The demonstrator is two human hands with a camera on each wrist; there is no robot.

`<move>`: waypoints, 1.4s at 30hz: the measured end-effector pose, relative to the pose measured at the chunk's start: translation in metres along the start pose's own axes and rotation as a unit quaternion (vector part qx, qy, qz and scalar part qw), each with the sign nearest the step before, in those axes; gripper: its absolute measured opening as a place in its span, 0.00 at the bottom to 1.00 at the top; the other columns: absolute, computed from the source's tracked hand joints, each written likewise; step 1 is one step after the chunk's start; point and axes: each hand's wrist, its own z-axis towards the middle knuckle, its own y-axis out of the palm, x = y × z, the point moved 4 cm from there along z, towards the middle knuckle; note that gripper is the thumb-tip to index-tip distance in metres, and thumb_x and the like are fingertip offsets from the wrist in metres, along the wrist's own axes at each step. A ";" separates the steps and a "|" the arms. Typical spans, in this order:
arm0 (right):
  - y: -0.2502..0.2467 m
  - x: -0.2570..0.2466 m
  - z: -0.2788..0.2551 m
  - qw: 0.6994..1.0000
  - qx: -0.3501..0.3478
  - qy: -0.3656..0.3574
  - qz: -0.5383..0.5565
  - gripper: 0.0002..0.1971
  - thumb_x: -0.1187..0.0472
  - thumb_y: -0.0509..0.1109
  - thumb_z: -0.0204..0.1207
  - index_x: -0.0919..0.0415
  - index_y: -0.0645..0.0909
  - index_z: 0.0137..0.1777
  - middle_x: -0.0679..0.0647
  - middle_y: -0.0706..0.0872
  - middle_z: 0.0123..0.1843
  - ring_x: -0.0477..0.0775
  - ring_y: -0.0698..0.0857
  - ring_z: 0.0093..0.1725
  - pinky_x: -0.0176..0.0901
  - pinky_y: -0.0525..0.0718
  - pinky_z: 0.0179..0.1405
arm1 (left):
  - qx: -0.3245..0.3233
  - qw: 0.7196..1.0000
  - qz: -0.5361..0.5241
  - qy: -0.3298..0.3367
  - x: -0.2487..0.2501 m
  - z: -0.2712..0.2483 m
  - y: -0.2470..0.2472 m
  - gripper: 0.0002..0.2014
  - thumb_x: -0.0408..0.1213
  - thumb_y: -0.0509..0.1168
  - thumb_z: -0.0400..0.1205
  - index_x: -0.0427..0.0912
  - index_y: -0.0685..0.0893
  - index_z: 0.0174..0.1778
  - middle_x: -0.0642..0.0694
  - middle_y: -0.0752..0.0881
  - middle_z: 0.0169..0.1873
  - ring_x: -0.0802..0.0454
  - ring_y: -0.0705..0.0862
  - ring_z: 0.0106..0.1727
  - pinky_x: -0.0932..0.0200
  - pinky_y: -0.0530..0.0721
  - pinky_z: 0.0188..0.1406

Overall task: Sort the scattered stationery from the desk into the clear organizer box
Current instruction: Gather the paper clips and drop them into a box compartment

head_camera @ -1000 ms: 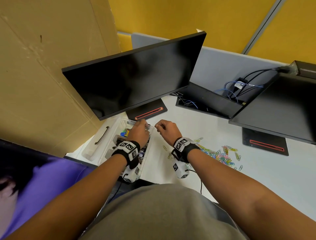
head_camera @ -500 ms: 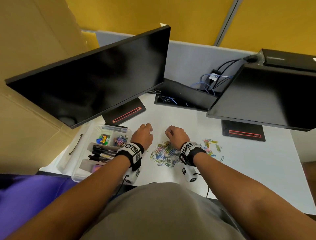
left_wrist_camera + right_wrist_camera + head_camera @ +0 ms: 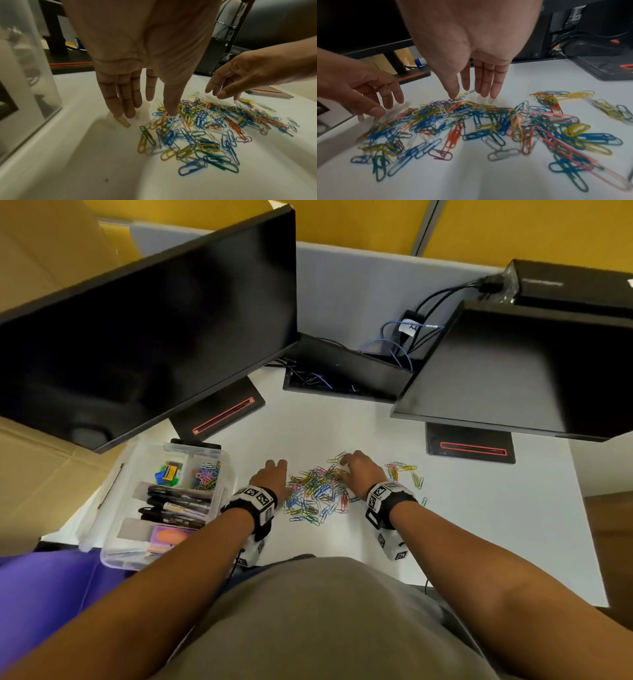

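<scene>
A heap of coloured paper clips [image 3: 317, 487] [image 3: 202, 129] [image 3: 471, 121] lies on the white desk [image 3: 479, 508]. My left hand [image 3: 274, 474] [image 3: 137, 102] hovers at the heap's left edge, fingers straight and pointing down, holding nothing. My right hand [image 3: 356, 470] [image 3: 474, 93] is over the heap's far right side, fingers extended with the tips at the clips, nothing held. The clear organizer box [image 3: 219, 474] stands to the left, holding paper clips, markers, binder clips and an eraser in separate compartments.
A smaller cluster of clips [image 3: 404, 472] lies right of my right hand. Two black monitors [image 3: 154, 330] [image 3: 531, 364] overhang the desk's back, their bases [image 3: 222, 412] [image 3: 471, 445] on the desk. A cable tray [image 3: 342, 374] sits between them. Cardboard [image 3: 41, 474] is at the left.
Both hands have left the organizer box and moved right to the paper clip heap, where they now spread open on either side of it.
</scene>
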 end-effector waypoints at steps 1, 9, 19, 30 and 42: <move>0.002 0.004 0.001 1.000 -0.009 0.004 -0.015 0.21 0.52 0.70 0.80 0.58 0.76 0.70 0.59 0.76 0.67 0.61 0.77 0.67 0.54 0.81 0.59 | -0.009 1.000 -0.004 -0.003 0.002 0.001 0.003 0.27 0.45 0.71 0.80 0.40 0.68 0.71 0.37 0.73 0.65 0.37 0.81 0.60 0.45 0.82 0.59; 0.015 0.026 0.001 0.997 -0.035 -0.024 -0.063 0.33 0.48 0.81 0.69 0.61 0.72 0.69 0.62 0.72 0.64 0.63 0.75 0.63 0.56 0.83 0.55 | -0.016 1.000 -0.020 0.014 0.024 0.013 0.021 0.33 0.47 0.75 0.76 0.41 0.66 0.71 0.38 0.71 0.64 0.38 0.81 0.56 0.46 0.83 0.53; 0.019 0.009 0.009 0.996 -0.036 -0.068 -0.042 0.23 0.57 0.77 0.72 0.62 0.75 0.65 0.60 0.76 0.62 0.62 0.77 0.61 0.52 0.80 0.52 | 0.001 0.999 0.002 0.053 0.060 0.028 0.024 0.28 0.43 0.74 0.78 0.41 0.68 0.68 0.38 0.74 0.59 0.38 0.82 0.53 0.47 0.82 0.46; 0.018 0.009 0.011 0.995 -0.035 -0.088 -0.019 0.08 0.62 0.67 0.81 0.62 0.83 0.57 0.59 0.82 0.54 0.61 0.82 0.54 0.51 0.82 0.50 | 0.034 0.996 -0.044 0.072 0.058 0.033 0.015 0.09 0.33 0.65 0.81 0.41 0.77 0.56 0.40 0.81 0.49 0.41 0.81 0.47 0.53 0.78 0.42; 0.006 0.012 0.004 0.997 -0.016 -0.061 0.037 0.08 0.58 0.70 0.80 0.59 0.85 0.55 0.56 0.85 0.55 0.59 0.84 0.52 0.48 0.81 0.49 | 0.078 0.993 -0.071 0.059 0.051 0.024 -0.003 0.06 0.36 0.65 0.84 0.43 0.84 0.54 0.41 0.85 0.48 0.42 0.83 0.49 0.53 0.81 0.46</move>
